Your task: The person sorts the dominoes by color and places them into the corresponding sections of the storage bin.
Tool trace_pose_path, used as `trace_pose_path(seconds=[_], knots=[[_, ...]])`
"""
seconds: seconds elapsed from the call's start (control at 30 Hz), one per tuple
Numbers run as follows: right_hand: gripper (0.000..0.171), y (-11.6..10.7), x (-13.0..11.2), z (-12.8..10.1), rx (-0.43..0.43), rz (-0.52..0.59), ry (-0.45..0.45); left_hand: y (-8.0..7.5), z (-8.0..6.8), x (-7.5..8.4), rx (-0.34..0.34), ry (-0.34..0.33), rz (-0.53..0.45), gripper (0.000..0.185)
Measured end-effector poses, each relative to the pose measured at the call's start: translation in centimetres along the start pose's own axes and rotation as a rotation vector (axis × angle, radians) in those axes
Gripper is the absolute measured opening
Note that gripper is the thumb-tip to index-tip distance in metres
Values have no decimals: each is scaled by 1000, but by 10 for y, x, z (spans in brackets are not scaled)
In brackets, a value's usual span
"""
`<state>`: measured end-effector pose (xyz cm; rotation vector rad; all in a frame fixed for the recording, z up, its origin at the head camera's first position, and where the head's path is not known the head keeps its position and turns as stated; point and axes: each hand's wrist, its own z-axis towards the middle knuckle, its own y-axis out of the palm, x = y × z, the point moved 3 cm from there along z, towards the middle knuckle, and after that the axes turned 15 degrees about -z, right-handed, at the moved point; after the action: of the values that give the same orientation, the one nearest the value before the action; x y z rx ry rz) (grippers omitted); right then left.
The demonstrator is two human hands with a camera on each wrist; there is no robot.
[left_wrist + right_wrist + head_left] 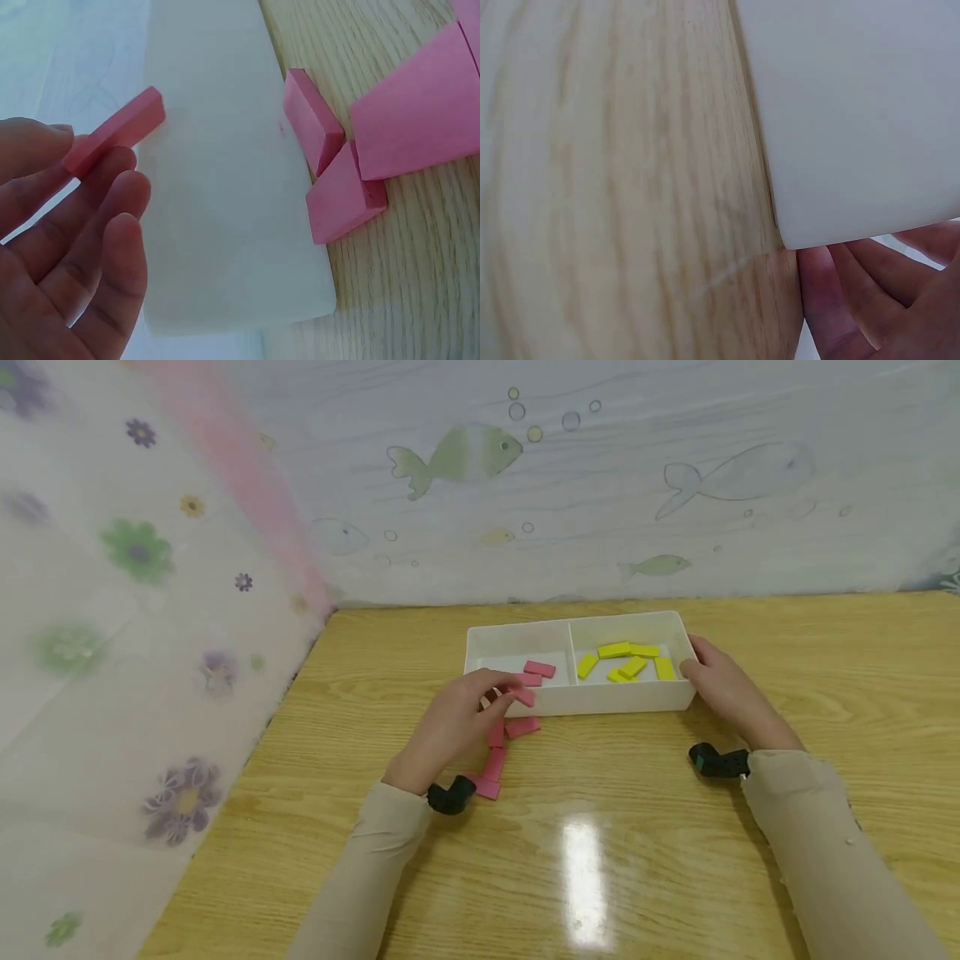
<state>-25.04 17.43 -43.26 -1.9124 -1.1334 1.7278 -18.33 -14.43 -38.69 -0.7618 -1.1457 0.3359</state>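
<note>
Bare table (600, 860) fills the lower frame; mid-frame, the white tray (600, 697) and loose pink blocks (495, 760) (left of centre) block passage.

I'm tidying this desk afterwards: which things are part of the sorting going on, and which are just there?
In use: left hand pinching a pink block; loose pink blocks; white tray; right hand at its end.
Just there: yellow blocks; wooden table; fish-print backdrop.

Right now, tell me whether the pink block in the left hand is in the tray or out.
Out. The left hand pinches the pink block just outside the white tray, at its near wall.
</note>
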Motion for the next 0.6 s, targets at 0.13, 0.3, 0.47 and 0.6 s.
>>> trace_pose_path(seconds=[0.13,0.3,0.47,0.6], knots=[[58,0,0,0,-6,15,-11,-4,2,-1,34,26,1,25],[58,2,2,0,-9,10,-5,-7,1,-7,67,18,-77,22],[57,1,2,0,-2,1,-7,-11,1,-14,124,18,-118,18],[58,1,1,1,-3,7,-10,-14,2,-17,194,32,-82,16]])
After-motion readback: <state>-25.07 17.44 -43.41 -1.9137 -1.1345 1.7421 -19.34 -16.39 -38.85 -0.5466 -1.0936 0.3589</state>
